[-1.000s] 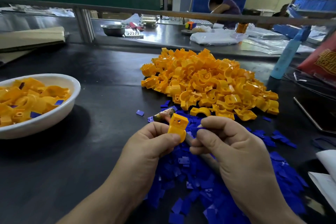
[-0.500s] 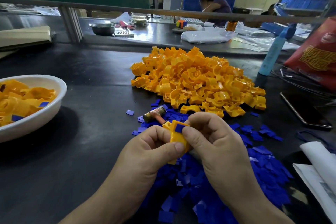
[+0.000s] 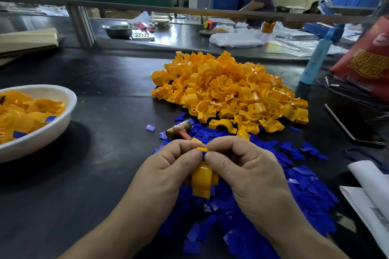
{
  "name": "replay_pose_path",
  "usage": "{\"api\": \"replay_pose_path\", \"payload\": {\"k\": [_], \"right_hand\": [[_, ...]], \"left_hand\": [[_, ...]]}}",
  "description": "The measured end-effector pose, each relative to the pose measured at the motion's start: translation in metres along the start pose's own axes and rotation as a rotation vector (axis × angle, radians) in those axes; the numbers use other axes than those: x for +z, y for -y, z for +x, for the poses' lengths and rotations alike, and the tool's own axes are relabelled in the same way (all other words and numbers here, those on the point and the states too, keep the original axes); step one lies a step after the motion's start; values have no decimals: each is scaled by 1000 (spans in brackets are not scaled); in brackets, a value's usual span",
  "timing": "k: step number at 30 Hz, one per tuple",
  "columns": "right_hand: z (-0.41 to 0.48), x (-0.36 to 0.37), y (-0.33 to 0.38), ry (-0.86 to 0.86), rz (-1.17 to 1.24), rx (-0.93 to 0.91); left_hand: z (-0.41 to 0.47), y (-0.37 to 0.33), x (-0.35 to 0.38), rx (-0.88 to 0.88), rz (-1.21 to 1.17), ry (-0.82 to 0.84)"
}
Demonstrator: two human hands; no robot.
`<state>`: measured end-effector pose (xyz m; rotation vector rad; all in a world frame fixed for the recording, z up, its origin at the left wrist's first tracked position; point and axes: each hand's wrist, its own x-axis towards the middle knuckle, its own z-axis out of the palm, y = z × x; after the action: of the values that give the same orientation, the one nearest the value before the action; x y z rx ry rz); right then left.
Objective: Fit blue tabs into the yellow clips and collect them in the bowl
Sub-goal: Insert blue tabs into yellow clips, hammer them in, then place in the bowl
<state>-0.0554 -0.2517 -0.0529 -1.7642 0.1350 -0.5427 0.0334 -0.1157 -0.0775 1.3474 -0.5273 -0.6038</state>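
Note:
Both hands meet over the spread of blue tabs (image 3: 305, 191) near the table's front. My left hand (image 3: 166, 172) and my right hand (image 3: 242, 172) pinch one yellow clip (image 3: 203, 181) between them, thumbs pressed together at its top edge. A sliver of blue shows between the thumbs. A big heap of yellow clips (image 3: 227, 88) lies just beyond. The white bowl (image 3: 52, 132) at the far left holds several yellow clips with blue tabs in them.
A small hammer (image 3: 179, 129) lies on the blue tabs just beyond my fingers. At the right stand a blue bottle (image 3: 315, 59), a red bag (image 3: 366, 63), a dark tablet (image 3: 355, 122) and white papers (image 3: 370, 195). A person works at the bench behind the rail.
The clip has tipped downwards and come closer between my hands. My right thumb has pushed the blue tab down at its top, and both thumbs now press together there.

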Motion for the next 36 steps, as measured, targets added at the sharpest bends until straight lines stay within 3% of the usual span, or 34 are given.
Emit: {"api": "replay_pose_path", "payload": {"k": [8, 10, 13, 16, 18, 20, 27, 31, 36], "right_hand": [[-2, 4, -1, 11, -30, -41], [-1, 2, -2, -15, -238, -100], [3, -7, -7, -90, -784, -194], [4, -14, -14, -15, -1162, -70], [3, -14, -18, 56, -1247, 23], [3, -12, -20, 76, -1248, 57], [4, -11, -20, 110, -1271, 49], [5, -15, -6, 118, -885, 223], [-1, -8, 5, 169, -617, 150]], "left_hand": [[-4, -9, 1, 49, 132, -17], [-2, -16, -4, 53, 197, -65], [6, -25, -27, -9, 341, -225], [15, -22, -52, -109, 722, -330], [21, -16, -63, -124, 1023, -367], [24, -13, -69, -137, 1148, -371], [23, -18, -80, -261, 1240, -416], [19, -22, -79, -348, 1365, -366], [19, -18, -77, -305, 1467, -330]]}}
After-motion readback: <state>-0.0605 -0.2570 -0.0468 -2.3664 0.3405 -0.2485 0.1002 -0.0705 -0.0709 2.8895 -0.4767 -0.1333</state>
